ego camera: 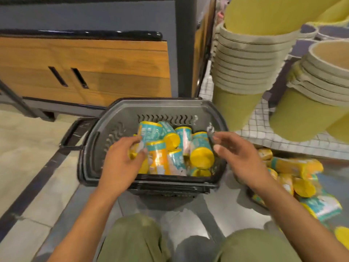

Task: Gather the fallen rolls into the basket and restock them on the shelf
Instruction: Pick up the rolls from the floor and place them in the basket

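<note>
A dark grey plastic basket [113, 118] stands on the floor in front of my knees. Several yellow-and-teal rolls [200, 150] lie piled inside it. My left hand [120, 161] reaches into the basket's left side, fingers closed around one roll [135, 150]. My right hand [238, 156] hovers over the basket's right rim, fingers spread and holding nothing. More fallen rolls [296, 167] lie scattered on the floor to the right, under the lowest shelf.
A white wire shelf [268, 142] on the right carries stacks of green-and-beige pots [245, 72]. A wooden cabinet [85, 72] and a dark post [186, 48] stand behind the basket. Tiled floor stretches to the left. My knees fill the bottom.
</note>
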Demonstrator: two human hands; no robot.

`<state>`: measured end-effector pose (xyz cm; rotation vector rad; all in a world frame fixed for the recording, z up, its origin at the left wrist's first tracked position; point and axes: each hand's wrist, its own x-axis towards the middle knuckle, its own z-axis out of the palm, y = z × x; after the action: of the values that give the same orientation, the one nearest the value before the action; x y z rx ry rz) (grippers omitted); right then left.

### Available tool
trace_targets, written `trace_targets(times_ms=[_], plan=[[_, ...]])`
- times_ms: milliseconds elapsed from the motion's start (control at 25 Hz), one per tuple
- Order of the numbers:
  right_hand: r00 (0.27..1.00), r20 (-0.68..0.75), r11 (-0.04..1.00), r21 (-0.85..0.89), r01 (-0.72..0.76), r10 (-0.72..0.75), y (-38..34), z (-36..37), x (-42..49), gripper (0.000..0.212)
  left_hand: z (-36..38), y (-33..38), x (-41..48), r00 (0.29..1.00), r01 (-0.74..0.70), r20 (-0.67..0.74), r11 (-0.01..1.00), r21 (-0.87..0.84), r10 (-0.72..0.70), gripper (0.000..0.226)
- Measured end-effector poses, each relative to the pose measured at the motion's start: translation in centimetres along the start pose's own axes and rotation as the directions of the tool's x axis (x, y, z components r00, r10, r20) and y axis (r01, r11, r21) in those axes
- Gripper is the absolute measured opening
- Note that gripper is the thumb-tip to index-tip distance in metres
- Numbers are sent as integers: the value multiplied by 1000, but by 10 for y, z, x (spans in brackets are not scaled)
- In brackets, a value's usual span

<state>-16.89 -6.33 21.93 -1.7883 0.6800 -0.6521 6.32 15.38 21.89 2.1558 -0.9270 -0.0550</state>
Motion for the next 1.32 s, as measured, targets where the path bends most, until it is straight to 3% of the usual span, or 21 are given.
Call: trace_targets(times_ms=[120,240,320,400,520,640,760,880,960,1040,1160,1240,1320], plan=[[955,-265,939,-343,34,-131,50,-77,-48,29,61,66,-15,959,-232,127,961,-151,252,40],[870,-493,878,-412,-244,11,122,-151,-114,40,133,127,-42,880,-321,279,914,-247,384,48],[784,-607,809,-392,-438,129,169,-189,-160,45,177,151,-61,830,-373,382,914,-160,406,47],[697,-673,754,-318,-574,247,211,-212,-205,46,213,158,-68,814,-513,336,858,33,474,42],[629,-702,685,-277,-674,335,258,-218,-254,50,272,155,-55,791,-565,211,818,-109,575,43],[666,-654,701,-281,-655,359,290,-204,-265,66,346,141,-54,804,-399,337,865,-305,490,45],[734,-607,754,-318,-575,304,315,-195,-253,77,425,105,-50,801,-173,531,956,-238,277,65],[695,-650,744,-291,-602,307,336,-189,-250,84,484,70,-30,731,-239,640,967,-87,238,101],[684,-672,732,-311,-607,282,346,-188,-249,84,513,65,-13,712,-247,669,968,-43,211,113],[690,-673,736,-321,-596,266,347,-188,-249,80,525,68,-7,738,-188,652,981,-51,175,102],[656,-693,755,-250,-607,298,328,-186,-250,75,489,81,-40,849,-42,515,987,-153,116,86],[582,-732,776,-117,-620,355,298,-183,-246,79,438,98,-67,899,53,433,962,-268,71,88],[545,-731,849,87,-521,410,260,-182,-228,78,384,123,-80,919,45,377,919,-391,115,89]])
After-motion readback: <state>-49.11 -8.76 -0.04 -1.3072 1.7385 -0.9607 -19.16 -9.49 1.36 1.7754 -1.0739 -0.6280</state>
